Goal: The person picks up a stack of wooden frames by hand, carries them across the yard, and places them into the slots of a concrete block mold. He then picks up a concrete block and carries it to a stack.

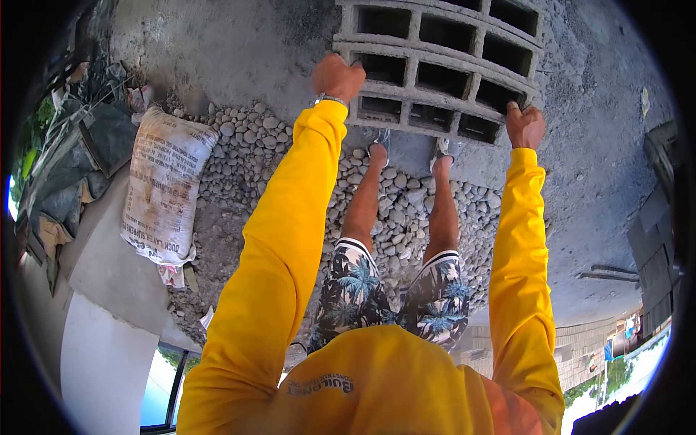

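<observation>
My left hand (339, 77), with a band at its wrist, is closed on the left end of a concrete hollow block (409, 75). At that block's right end, my right hand (525, 125) is also closed, its thumb over the corner. The block is grey and rough, with three dark cavities facing up. More hollow blocks (447, 14) lie against it in rows, on its far side, and another block (435, 132) shows on the near side, close to my feet. Where my fingers curl round the ends, they are partly hidden.
Loose rounded stones (406, 199) cover the ground around my legs. Left of them lies a full, stained sack (167, 185) with printed text. Dark sheeting (69, 174) is heaped at the far left. Grey stacked blocks (652, 254) stand at the right edge. Bare concrete ground (594, 167) surrounds the rows.
</observation>
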`<state>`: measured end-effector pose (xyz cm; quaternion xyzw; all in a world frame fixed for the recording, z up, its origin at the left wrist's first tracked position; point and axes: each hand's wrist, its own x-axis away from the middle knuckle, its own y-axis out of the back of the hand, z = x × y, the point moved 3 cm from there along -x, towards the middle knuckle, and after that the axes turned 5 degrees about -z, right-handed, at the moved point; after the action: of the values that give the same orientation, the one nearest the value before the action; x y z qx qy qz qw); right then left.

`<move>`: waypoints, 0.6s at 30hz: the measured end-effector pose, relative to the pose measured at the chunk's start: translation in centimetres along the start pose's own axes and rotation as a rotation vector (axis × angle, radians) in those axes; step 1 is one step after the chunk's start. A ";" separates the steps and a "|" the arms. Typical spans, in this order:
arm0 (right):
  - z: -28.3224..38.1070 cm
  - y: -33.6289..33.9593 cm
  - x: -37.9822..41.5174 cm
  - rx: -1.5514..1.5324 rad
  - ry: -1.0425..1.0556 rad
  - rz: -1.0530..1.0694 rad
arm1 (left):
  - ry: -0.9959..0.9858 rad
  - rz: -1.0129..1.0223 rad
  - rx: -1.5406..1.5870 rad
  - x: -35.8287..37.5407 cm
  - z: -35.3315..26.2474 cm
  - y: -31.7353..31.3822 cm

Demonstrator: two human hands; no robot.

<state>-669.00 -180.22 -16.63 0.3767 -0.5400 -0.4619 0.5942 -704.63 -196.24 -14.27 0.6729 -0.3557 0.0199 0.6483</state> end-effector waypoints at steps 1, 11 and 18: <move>0.2 -0.1 0.1 -0.016 -0.018 0.005 | 0.019 -0.007 0.006 0.0 0.1 0.1; -0.6 0.8 0.2 -0.115 0.015 0.032 | 0.087 -0.099 -0.025 1.2 -1.2 -0.7; -0.6 1.5 0.0 -0.089 0.132 0.081 | 0.011 -0.137 0.017 2.0 -0.4 0.4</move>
<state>-668.23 -179.84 -15.32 0.3576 -0.4933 -0.4352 0.6629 -703.17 -196.75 -12.95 0.7009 -0.3051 -0.0178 0.6445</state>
